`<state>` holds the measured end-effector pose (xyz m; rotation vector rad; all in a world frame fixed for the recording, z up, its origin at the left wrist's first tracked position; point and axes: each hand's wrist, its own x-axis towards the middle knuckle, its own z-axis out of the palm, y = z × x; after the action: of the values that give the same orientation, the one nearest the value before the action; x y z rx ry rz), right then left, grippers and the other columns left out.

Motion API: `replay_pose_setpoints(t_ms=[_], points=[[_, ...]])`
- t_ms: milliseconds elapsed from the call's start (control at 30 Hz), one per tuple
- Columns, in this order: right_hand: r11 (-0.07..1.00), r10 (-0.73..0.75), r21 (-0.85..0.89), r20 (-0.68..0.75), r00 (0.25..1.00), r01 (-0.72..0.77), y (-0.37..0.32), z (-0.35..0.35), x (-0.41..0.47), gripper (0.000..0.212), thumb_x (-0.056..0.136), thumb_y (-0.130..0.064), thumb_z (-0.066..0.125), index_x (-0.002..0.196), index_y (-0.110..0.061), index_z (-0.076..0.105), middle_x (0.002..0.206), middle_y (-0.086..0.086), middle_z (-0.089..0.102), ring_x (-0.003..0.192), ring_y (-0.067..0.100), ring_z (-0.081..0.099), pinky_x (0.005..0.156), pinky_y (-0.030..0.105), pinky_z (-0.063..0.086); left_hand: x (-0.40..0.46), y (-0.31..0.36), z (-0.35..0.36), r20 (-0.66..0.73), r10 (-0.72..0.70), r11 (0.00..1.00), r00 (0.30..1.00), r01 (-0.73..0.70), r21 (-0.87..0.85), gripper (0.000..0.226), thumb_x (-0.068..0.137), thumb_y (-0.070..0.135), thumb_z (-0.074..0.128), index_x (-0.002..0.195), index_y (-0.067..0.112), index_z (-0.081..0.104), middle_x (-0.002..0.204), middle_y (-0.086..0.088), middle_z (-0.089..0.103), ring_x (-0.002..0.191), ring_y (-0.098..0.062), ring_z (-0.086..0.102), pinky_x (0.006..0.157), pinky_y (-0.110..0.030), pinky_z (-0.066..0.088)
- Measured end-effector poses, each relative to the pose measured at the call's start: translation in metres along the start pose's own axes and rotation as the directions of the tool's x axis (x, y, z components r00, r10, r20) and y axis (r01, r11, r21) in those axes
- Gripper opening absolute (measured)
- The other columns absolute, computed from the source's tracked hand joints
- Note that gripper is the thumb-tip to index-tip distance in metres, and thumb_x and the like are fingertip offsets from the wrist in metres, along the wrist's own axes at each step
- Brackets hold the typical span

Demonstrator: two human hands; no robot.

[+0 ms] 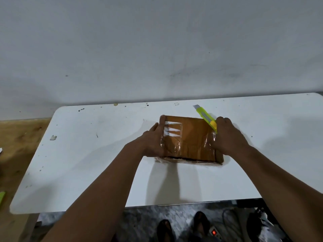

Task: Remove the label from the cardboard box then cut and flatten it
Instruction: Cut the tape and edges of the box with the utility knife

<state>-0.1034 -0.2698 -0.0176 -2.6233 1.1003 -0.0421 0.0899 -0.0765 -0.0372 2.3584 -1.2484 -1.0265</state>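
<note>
- The white counter (87, 163) is set against a pale wall (157, 41).
- The cardboard box (190, 138), plastic-wrapped, is lain flat on it, label (173, 130) facing up.
- Its left side is gripped by the left hand (153, 142).
- A yellow-green utility knife (206, 117) is clasped in the right hand (227, 135) at the box's right edge.

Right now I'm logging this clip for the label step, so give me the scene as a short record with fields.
surface: white table
box: brown cardboard box, closed, partly under clear plastic
label: white label, on the box top, left end
left hand: holds the box's left end
right hand: grips utility knife, blade out, pointing away
</note>
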Motion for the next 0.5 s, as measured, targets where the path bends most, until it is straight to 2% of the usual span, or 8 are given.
replay_pose_setpoints(t_ms=[67, 167, 233, 300, 400, 500], points=[[1.000, 0.017, -0.016, 0.022, 1.000, -0.016, -0.001, 0.003, -0.001, 0.040, 0.083, -0.023, 0.065, 0.112, -0.010, 0.041, 0.105, 0.010, 0.046, 0.083, 0.037, 0.057, 0.061, 0.036, 0.039, 0.001, 0.005, -0.002, 0.021, -0.033, 0.997, 0.999, 0.032, 0.067, 0.136, 0.069, 0.052, 0.076, 0.123, 0.061, -0.049, 0.169, -0.001, -0.003, 0.144, -0.034, 0.037, 0.110, -0.049, 0.043], [1.000, 0.003, -0.031, 0.041, 0.999, -0.001, 0.003, 0.005, 0.000, 0.041, 0.081, -0.024, 0.067, 0.110, -0.012, 0.040, 0.102, 0.008, 0.046, 0.080, 0.034, 0.057, 0.059, 0.035, 0.038, -0.002, 0.012, -0.003, -0.024, -0.058, 0.981, 0.998, 0.061, 0.182, 0.128, 0.078, 0.045, 0.070, 0.140, 0.049, -0.041, 0.158, -0.003, 0.027, 0.127, -0.032, 0.052, 0.100, -0.049, 0.050], [1.000, 0.001, 0.007, 0.069, 0.998, -0.001, 0.009, 0.003, 0.000, 0.043, 0.078, -0.026, 0.070, 0.104, -0.016, 0.038, 0.095, 0.003, 0.046, 0.077, 0.029, 0.053, 0.056, 0.033, 0.034, -0.005, 0.015, -0.002, -0.081, -0.061, 0.967, 0.995, 0.079, 0.243, 0.120, 0.081, 0.039, 0.065, 0.147, 0.043, -0.034, 0.148, -0.003, 0.039, 0.118, -0.032, 0.056, 0.092, -0.048, 0.053], [0.995, 0.003, 0.099, 0.107, 0.994, -0.014, 0.014, 0.001, 0.000, 0.047, 0.075, -0.023, 0.074, 0.100, -0.019, 0.035, 0.088, 0.002, 0.049, 0.074, 0.026, 0.052, 0.051, 0.031, 0.031, -0.007, 0.016, -0.001, -0.111, -0.045, 0.961, 0.993, 0.074, 0.265, 0.114, 0.081, 0.039, 0.060, 0.149, 0.041, -0.031, 0.149, -0.003, 0.037, 0.120, -0.033, 0.053, 0.092, -0.050, 0.053], [0.971, 0.027, 0.231, 0.117, 0.993, -0.053, 0.017, 0.000, -0.001, 0.042, 0.077, -0.018, 0.073, 0.101, -0.016, 0.039, 0.082, 0.005, 0.053, 0.072, 0.028, 0.056, 0.053, 0.031, 0.038, -0.007, 0.017, -0.004, -0.112, -0.044, 0.958, 0.993, 0.074, 0.278, 0.113, 0.083, 0.041, 0.064, 0.153, 0.037, -0.024, 0.163, -0.003, 0.018, 0.137, -0.037, 0.036, 0.099, -0.053, 0.049], [0.970, 0.049, 0.228, 0.131, 0.990, -0.078, 0.015, -0.001, 0.001, 0.037, 0.080, -0.017, 0.068, 0.103, -0.015, 0.039, 0.080, 0.006, 0.052, 0.072, 0.029, 0.057, 0.057, 0.032, 0.044, -0.016, 0.025, -0.002, -0.230, -0.004, 0.958, 0.973, 0.070, 0.278, 0.100, 0.085, 0.055, 0.059, 0.159, 0.033, -0.004, 0.169, 0.000, 0.000, 0.150, -0.034, 0.013, 0.106, -0.053, 0.041]])
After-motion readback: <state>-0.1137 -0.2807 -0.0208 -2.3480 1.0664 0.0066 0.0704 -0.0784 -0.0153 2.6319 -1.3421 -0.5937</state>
